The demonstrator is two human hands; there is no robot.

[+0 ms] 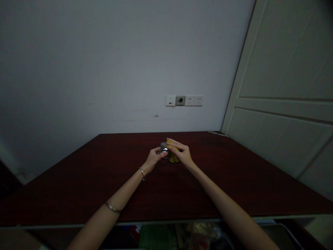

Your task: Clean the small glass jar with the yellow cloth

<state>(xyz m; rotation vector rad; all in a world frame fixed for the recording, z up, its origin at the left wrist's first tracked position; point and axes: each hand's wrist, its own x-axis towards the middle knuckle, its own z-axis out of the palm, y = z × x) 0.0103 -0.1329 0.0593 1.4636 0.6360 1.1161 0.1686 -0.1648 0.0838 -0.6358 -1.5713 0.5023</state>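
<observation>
- There are two hands, one left and one right, and they meet near the middle of the frame.
- There is one small, shiny, clear glass jar (163, 148). It sits between the two hands, a little below the middle of the frame.
- There is one yellow cloth (174, 158). It is just to the right of the jar, and it hangs down under the fingers.
- The left hand (153, 158) holds the jar from its left side, with the thumb across the front.
- The right hand (184, 155) holds the yellow cloth up against the right side of the jar. Its fingers are bent over the cloth.
- There is one big dark red surface (104, 173), which fills the lower half of the frame. I cannot tell if the jar touches it.
- The left arm has two bands: one bracelet (142, 173) at the wrist and one wider band (112, 208) higher up the arm.
- Four square plates (189, 100) sit in a row on the wall (104, 69), right of the middle. Three are white and one is gray.
- One pale door (286, 80) stands at the right side of the frame.
</observation>
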